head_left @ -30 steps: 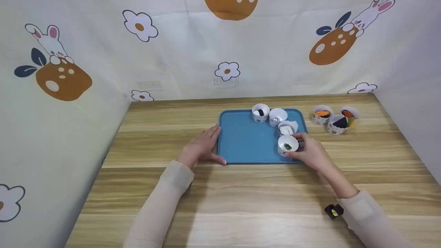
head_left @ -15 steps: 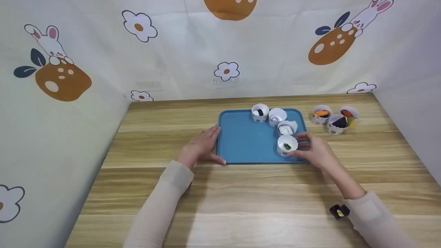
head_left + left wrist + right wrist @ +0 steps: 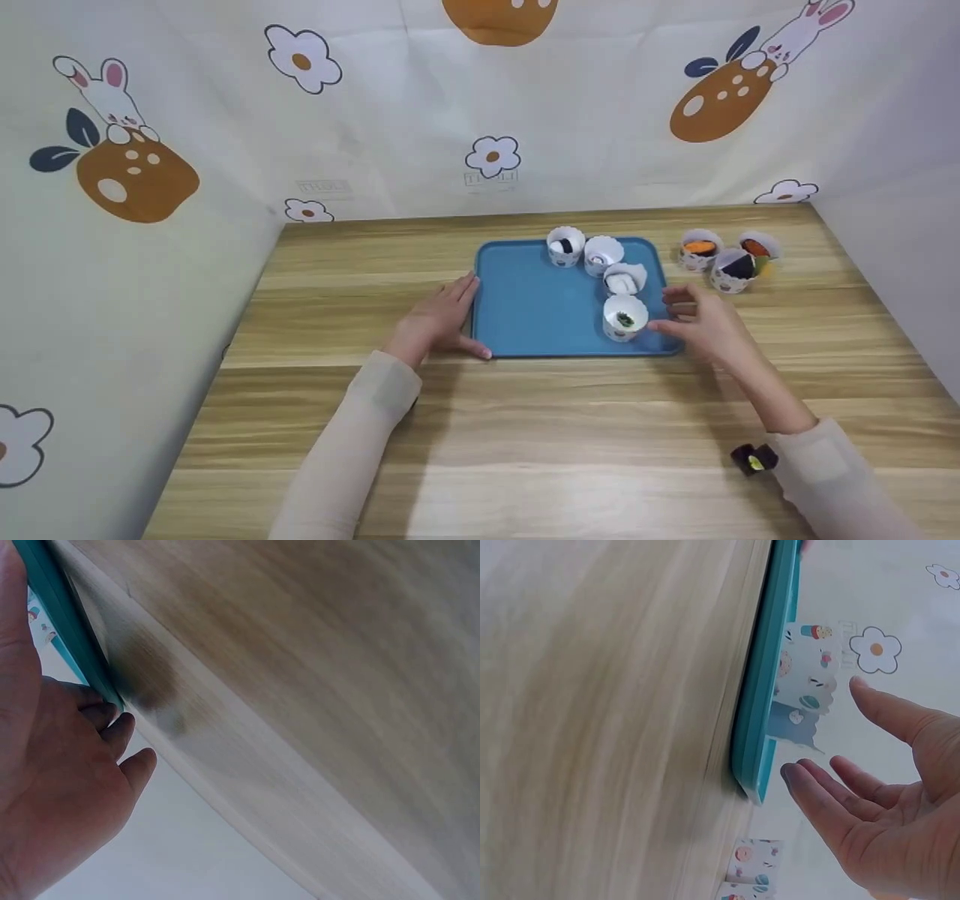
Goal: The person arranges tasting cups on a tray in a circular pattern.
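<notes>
White paper cup [image 3: 619, 332], with a small green piece [image 3: 625, 319] inside, is left standing upright near the right end of the blue tray [image 3: 532, 307], close to its near edge. A second ago its side was held by the right hand [image 3: 705, 324]; now the grip has been released, and the hand has been drawn back to the right, while the cup appears to have been left in its place. From this, the setting down of this cup can be judged complete, with nothing yet taken up in its stead. The cup now lies just left of the right thumb tip, with a narrow gap showing between them; the fingers are held over the tray's right edge. In the right wrist view, that hand is seen loosely spread, thumb well parted from the fingers, with nothing held. By the left hand [image 3: 439, 315], laid nearly flat with fingers extended, the tray's left edge is touched but not gripped. Beyond the cup, a line of three filled cups [image 3: 568, 259] is set along the tray toward the far edge, and to the right of the tray another group of cups [image 3: 731, 283] is kept on the table [image 3: 570, 435].
</notes>
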`<state>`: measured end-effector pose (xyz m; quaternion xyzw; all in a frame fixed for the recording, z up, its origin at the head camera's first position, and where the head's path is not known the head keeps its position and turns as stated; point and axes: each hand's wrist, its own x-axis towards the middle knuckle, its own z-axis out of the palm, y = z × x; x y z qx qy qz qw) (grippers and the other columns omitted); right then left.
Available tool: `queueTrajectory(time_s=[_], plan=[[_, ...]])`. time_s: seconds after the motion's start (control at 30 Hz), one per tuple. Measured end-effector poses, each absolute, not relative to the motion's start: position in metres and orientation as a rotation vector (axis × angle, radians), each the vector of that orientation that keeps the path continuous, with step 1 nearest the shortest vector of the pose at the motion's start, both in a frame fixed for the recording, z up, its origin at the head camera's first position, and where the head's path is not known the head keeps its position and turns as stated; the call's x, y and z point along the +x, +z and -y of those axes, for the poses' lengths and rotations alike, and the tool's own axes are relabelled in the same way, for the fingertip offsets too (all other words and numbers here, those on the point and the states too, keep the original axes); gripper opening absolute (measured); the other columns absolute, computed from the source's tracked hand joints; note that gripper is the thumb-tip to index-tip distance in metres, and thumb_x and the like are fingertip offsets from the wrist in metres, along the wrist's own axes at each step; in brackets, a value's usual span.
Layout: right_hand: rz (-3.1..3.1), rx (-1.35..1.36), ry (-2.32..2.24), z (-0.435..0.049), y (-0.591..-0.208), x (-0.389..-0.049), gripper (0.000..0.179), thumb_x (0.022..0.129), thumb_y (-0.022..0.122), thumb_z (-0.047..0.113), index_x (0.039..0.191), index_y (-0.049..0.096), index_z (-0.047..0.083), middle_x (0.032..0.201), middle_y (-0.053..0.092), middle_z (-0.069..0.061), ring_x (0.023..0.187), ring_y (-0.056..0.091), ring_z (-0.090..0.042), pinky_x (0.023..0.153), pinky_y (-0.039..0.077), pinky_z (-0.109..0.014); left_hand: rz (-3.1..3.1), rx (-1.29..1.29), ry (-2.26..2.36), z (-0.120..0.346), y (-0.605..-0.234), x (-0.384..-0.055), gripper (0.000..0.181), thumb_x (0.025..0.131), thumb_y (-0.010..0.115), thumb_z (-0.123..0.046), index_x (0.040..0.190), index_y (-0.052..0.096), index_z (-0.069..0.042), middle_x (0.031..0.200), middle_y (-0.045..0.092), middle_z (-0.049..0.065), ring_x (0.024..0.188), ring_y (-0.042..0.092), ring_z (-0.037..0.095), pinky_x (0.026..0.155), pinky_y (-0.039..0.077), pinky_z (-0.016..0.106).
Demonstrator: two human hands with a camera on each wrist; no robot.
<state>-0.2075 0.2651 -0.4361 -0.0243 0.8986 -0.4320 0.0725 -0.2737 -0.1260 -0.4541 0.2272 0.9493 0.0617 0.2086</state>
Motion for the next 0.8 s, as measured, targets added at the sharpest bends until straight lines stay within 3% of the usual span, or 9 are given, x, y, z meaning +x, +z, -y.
queueTrajectory(time_s=[0.2,0.63,0.73,0.8], plan=[[-2.727,-0.065,-1.315,-0.274,-0.433,-0.211,0.065,0.090,0.075,0.019,0.139,0.044,-0.010,0.142,0.050,-0.033,0.130,0.053,-0.047,0.104,0.049,-0.050,-2.643,0.625,0.179,0.127,-0.454,-0.272,0.130,0.072,0.074,-0.070,0.161,0.002,-0.008,0.170,-0.003,0.010,0.158,0.004,0.028,0.128,0.013,0.048],[-2.808,0.024,-1.257,-0.296,-0.424,-0.211,0.071,0.092,0.072,0.035,0.142,0.042,-0.006,0.142,0.051,-0.030,0.132,0.051,-0.047,0.102,0.048,-0.052,-2.638,0.630,0.184,0.126,-0.454,-0.272,0.130,0.073,0.074,-0.070,0.161,0.001,-0.007,0.170,-0.003,0.010,0.158,0.002,0.027,0.128,0.011,0.047],[-2.833,0.043,-1.287,-0.303,-0.424,-0.212,0.072,0.091,0.073,0.038,0.140,0.044,-0.007,0.139,0.053,-0.030,0.130,0.053,-0.046,0.094,0.056,-0.027,-2.637,0.632,0.182,0.127,-0.455,-0.273,0.130,0.073,0.073,-0.071,0.161,0.001,-0.007,0.170,-0.004,0.010,0.158,0.003,0.027,0.128,0.012,0.047],[-2.842,0.051,-1.317,-0.307,-0.424,-0.212,0.072,0.091,0.073,0.037,0.139,0.044,-0.008,0.139,0.053,-0.030,0.129,0.054,-0.047,0.084,0.052,-0.009,-2.637,0.635,0.182,0.127,-0.455,-0.274,0.130,0.073,0.073,-0.071,0.161,0.001,-0.007,0.170,-0.003,0.010,0.158,0.003,0.026,0.128,0.012,0.048]])
